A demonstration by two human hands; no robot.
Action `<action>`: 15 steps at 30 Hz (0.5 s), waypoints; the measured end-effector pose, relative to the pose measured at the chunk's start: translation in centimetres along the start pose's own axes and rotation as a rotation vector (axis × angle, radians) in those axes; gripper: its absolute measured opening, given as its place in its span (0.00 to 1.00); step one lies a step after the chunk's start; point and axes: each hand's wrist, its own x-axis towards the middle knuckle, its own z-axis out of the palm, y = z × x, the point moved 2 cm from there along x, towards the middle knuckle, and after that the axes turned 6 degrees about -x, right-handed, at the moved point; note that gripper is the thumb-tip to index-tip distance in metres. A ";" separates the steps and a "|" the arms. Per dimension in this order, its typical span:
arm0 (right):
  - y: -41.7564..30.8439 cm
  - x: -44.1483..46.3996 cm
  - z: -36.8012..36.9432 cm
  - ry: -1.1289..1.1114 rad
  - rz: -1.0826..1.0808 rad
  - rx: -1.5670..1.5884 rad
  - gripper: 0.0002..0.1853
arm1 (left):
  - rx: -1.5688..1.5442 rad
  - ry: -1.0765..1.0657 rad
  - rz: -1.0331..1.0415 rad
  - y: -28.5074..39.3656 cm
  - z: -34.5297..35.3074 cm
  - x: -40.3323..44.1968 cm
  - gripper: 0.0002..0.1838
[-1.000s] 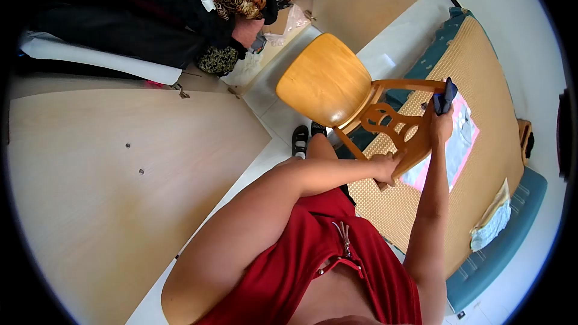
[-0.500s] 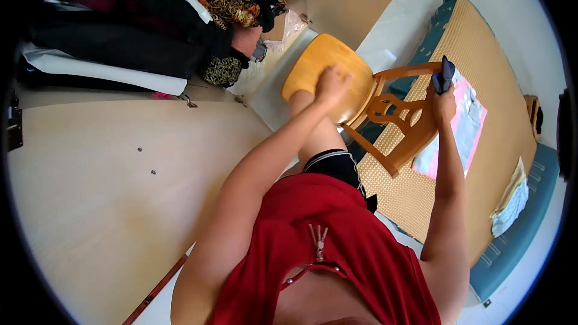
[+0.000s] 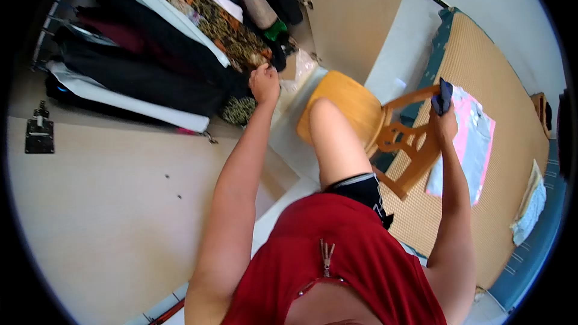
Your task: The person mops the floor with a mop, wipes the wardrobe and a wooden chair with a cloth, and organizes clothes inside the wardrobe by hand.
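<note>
My left hand [image 3: 265, 85] is raised beside the lower ends of the hanging clothes, its fingers loosely curled and a little apart. It overlaps a dark garment and a black-and-orange patterned one [image 3: 208, 18]; whether it touches them I cannot tell. At the top of the chair's back, my right hand [image 3: 445, 125] is closed around a bunched dark blue cloth [image 3: 442, 96]. That hand also rests against the wooden chair [image 3: 415, 156]. My bare knee [image 3: 328, 117] is on the chair's light wooden seat [image 3: 355, 99].
An open wardrobe door [image 3: 108, 198] stretches along the left, and another door panel [image 3: 355, 6] stands at the top. On the right is a bed with a woven mat [image 3: 481, 54], a pink-and-blue folded item [image 3: 475, 150] and a light blue cloth [image 3: 531, 210].
My left hand has gone from above the chair seat up and left to the hanging clothes. My right hand stays at the chair back with the dark blue cloth. The view has shifted toward the wardrobe.
</note>
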 end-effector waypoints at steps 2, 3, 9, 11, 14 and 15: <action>-0.2 -0.6 -0.6 -0.002 -0.005 0.015 0.40 | 0.009 0.078 0.096 1.8 -1.8 3.4 0.17; -0.7 -1.0 -1.1 -0.002 0.004 0.042 0.39 | 0.011 0.116 0.144 3.4 -3.0 5.0 0.16; -2.1 -1.9 -2.5 0.065 0.034 0.124 0.40 | 0.272 0.491 0.966 18.1 -17.3 16.1 0.25; -1.3 -1.6 -1.5 0.065 0.023 0.107 0.40 | 0.510 0.795 1.177 24.3 -23.8 17.6 0.29; -0.4 -0.9 -0.4 0.055 0.019 0.071 0.40 | 0.714 1.064 1.348 31.8 -32.8 19.0 0.32; -0.7 -0.9 -0.7 0.052 0.029 0.066 0.40 | 0.774 1.128 1.383 33.4 -35.6 19.7 0.32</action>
